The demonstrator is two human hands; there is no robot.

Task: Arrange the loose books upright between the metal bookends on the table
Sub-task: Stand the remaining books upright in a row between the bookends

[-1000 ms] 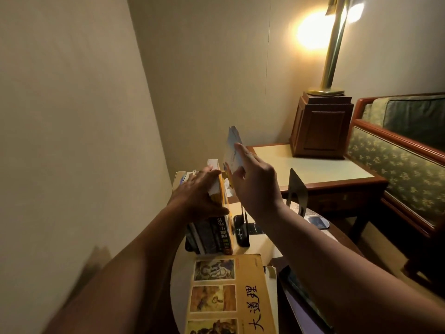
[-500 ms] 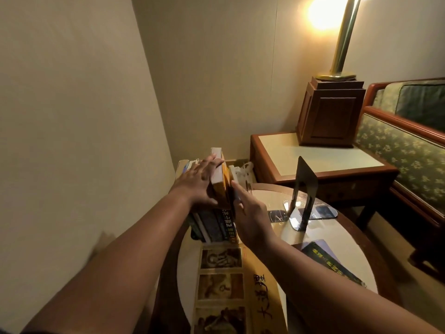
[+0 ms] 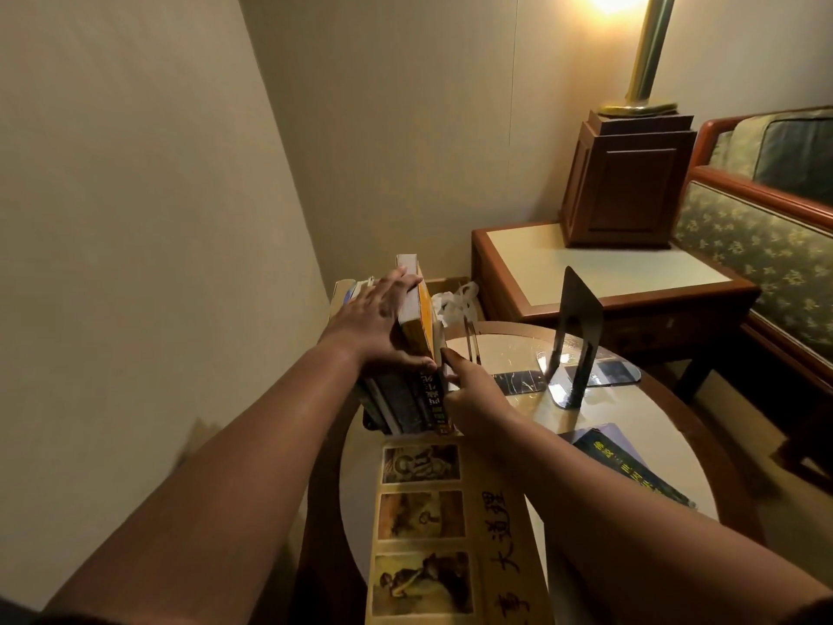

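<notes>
Several books stand upright in a row [image 3: 408, 399] at the left edge of the round table [image 3: 653, 417]. My left hand [image 3: 378, 322] lies across their tops, fingers stretched over the thick yellow book [image 3: 421, 327]. Just right of it, my right hand [image 3: 473, 394] pinches a thin white book [image 3: 439, 349] against the row's right end. A thin metal bookend [image 3: 471, 347] shows edge-on beside it. A black bookend [image 3: 579, 329] stands apart to the right. A large yellow picture book [image 3: 428, 516] and a dark book [image 3: 631, 473] lie flat nearer me.
The wall runs close along the left of the table. Behind the table are a white plastic bag [image 3: 453, 304] and a wooden side table [image 3: 604, 272] carrying a lamp base [image 3: 626, 182]. A patterned sofa [image 3: 762, 254] fills the right side.
My right hand has come down from above the row with the thin white book and set it against the row's right end. My left hand has stayed on the tops.
</notes>
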